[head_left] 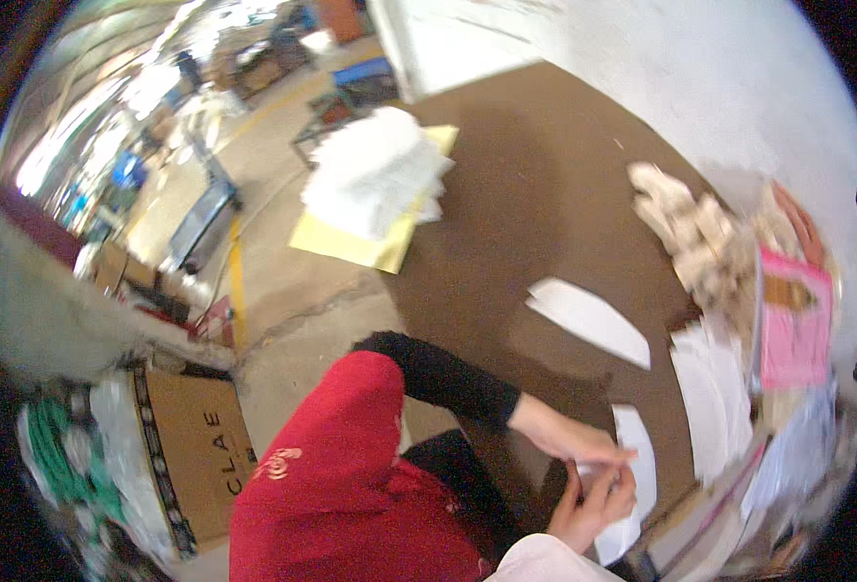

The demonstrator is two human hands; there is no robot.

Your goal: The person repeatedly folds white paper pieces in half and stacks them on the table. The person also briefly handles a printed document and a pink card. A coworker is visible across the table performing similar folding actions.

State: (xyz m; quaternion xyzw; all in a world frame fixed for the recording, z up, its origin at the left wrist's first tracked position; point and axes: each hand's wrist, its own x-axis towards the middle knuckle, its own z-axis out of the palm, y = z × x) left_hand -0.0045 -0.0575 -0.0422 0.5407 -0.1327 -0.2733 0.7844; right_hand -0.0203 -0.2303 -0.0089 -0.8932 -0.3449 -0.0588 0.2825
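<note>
My left hand (569, 436) reaches in from a black sleeve, its fingers pressed together and pointing right. Just below it is my right hand (598, 506), fingers bent up to meet the left fingertips. Something small and pale seems to be pinched where they meet, but the fingers hide most of it. Under and beside both hands lies a long curved white piece (644, 466), like cut paper or card, on the brown tabletop (506, 242). A second such white piece (593, 320) rests flat farther off, apart from the hands.
A messy stack of white sheets (375, 170) sits on yellow sheets (395, 254) at the table's far left edge. To the right are fanned white pieces (714, 398), beige cloth bundles (685, 228) and a pink packet (795, 320). A cardboard box (196, 451) stands at lower left.
</note>
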